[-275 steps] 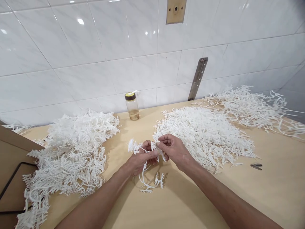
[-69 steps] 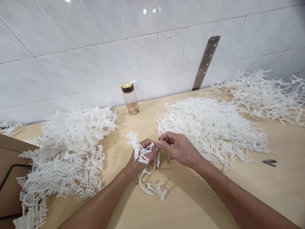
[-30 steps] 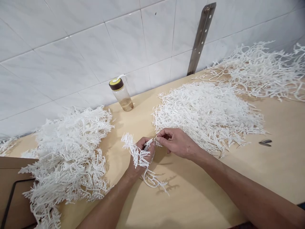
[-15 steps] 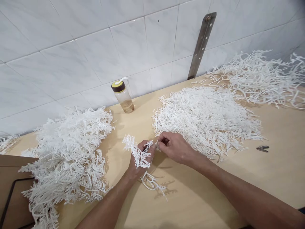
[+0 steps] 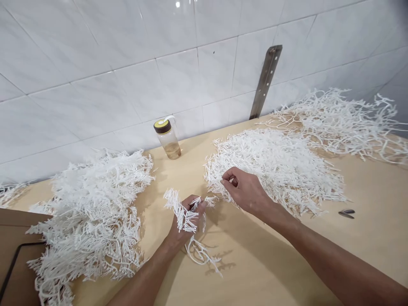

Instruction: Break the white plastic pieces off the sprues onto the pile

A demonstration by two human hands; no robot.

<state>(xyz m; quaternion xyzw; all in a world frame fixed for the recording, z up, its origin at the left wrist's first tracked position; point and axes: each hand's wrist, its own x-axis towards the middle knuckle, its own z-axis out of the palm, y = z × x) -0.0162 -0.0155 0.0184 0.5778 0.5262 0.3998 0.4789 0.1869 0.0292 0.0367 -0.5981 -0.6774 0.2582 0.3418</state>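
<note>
My left hand (image 5: pixel 177 230) is closed around a white plastic branch sprig (image 5: pixel 185 216). Its fringed tips fan out over the fingers, and bare curved stems dangle below the hand. Thumb and forefinger pinch another fringed tip, which sticks out to the right. My right hand (image 5: pixel 247 191) hovers at the front left edge of a pile of small white sprig pieces (image 5: pixel 270 161). Its fingertips are pressed together, and whatever may be between them is too small to make out. The two hands are apart.
Fringed white branches (image 5: pixel 95 212) are heaped on the left, beside a cardboard box (image 5: pixel 19 250). Bare white stems (image 5: pixel 347 123) lie at the back right. A bottle (image 5: pixel 168 140) stands near the tiled wall. Small dark snips (image 5: pixel 347 213) and a metal bracket (image 5: pixel 266 83) are on the right.
My right hand has moved away from the left hand, up and right toward the pile of small pieces. The left hand keeps its hold on the sprig. The view has tilted up slightly.
</note>
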